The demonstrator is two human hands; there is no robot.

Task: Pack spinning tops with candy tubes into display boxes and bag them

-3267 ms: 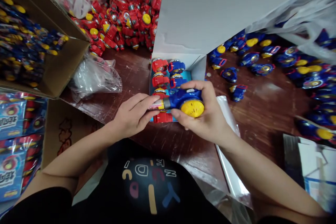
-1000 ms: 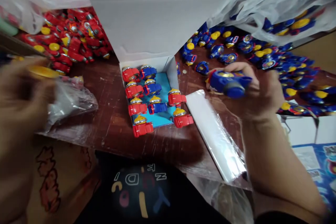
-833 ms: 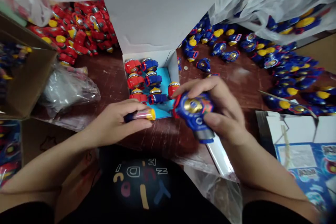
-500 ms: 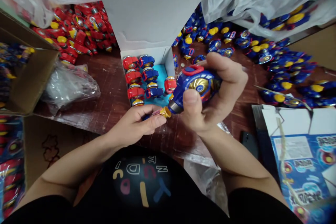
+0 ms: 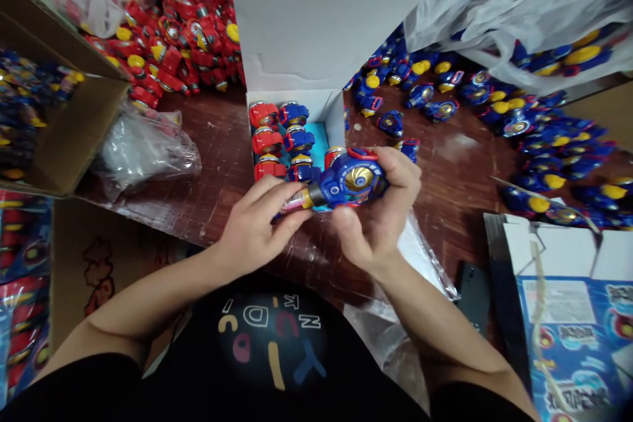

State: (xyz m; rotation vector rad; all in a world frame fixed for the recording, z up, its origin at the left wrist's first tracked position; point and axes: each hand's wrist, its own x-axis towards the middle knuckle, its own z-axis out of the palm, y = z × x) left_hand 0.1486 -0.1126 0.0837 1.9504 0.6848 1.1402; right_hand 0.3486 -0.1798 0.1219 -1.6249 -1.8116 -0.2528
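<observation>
My left hand [image 5: 250, 229] pinches a small tube [image 5: 297, 201] with a yellow end and a pink printed label. A blue toy top launcher-like piece [image 5: 336, 190], with a gold spiral disc and red trim, is in my right hand [image 5: 383, 211], thumb below and fingers behind it. The tube's yellow end meets the toy's dark grey neck; how deep they join I cannot tell. Just behind both hands stands a white box [image 5: 336, 120] with a blue floor. Inside it red toys [image 5: 267, 140] and blue toys [image 5: 299, 140] are lined up in columns.
Piles of red toys [image 5: 182, 46] and blue toys [image 5: 539, 125] lie at the back. A cardboard carton [image 5: 79, 132] and a clear plastic bag [image 5: 148, 151] are at left. Printed flat boxes [image 5: 568, 330] and a dark phone [image 5: 473, 297] are at right.
My right hand has brought the blue toy left and down, its neck now against the tube's yellow end. The view has shifted a little, with the box now further right in it.
</observation>
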